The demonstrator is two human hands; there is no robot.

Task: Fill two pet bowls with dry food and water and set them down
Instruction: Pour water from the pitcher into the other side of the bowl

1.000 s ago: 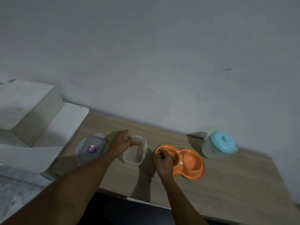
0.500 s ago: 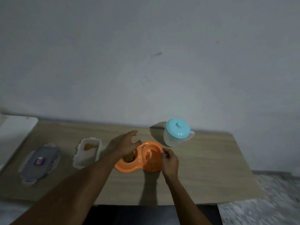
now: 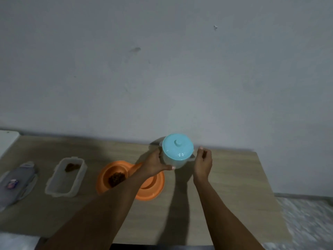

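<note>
While the upright jug point(image 3: 177, 154) points its spout rightward, the left hand point(image 3: 155, 164) grips it, right hand point(image 3: 203, 163) loosely curled beside.

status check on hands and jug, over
Left hand grips lidded jug. Right hand open beside it. Double bowl: food in one well, other partly hidden. Nothing blocks jug.

Dim, flat light. Soft-edged shadows lie across the desk point(image 3: 234, 195), middle and back-left. Small glints mark the blue lid point(image 3: 177, 147). The floor point(image 3: 306, 213) past the right edge is smeared.
</note>
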